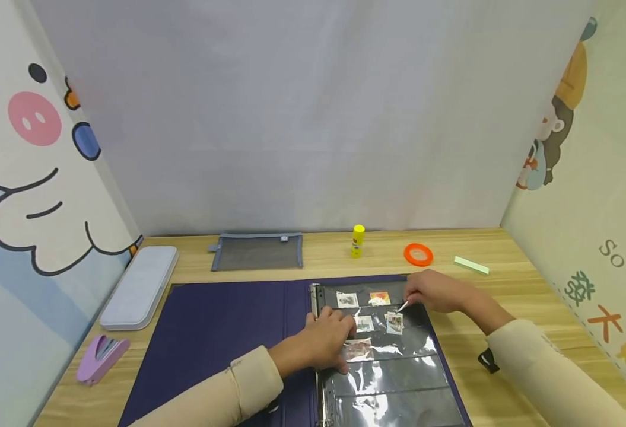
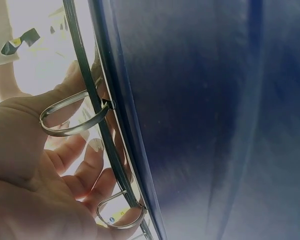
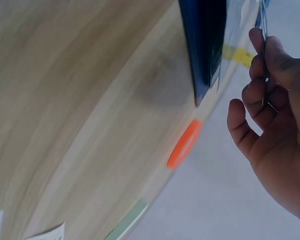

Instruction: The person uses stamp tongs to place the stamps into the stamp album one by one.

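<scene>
A dark blue ring binder (image 1: 222, 332) lies spread out, with a black stamp page (image 1: 398, 376) of clear pockets on its right side. My left hand (image 1: 326, 338) rests on the page beside the metal rings (image 2: 72, 131), its fingers spread and slightly bent. Between thumb and fingers my right hand (image 1: 435, 290) pinches metal tweezers (image 3: 264, 55). Their tips touch or hover at the top of a stamp (image 1: 394, 324) in the second row; which one I cannot tell. Other stamps show in the pockets: a grey one (image 1: 347, 300), an orange-red one (image 1: 380, 298) and a reddish one (image 1: 359, 350).
Behind the binder lie a mesh zip pouch (image 1: 259, 253), a yellow glue stick (image 1: 357, 242), an orange ring-shaped roll (image 1: 418, 254) and a pale green strip (image 1: 471, 265). At the left are a white case (image 1: 139, 289) and a purple stapler-like item (image 1: 101, 359).
</scene>
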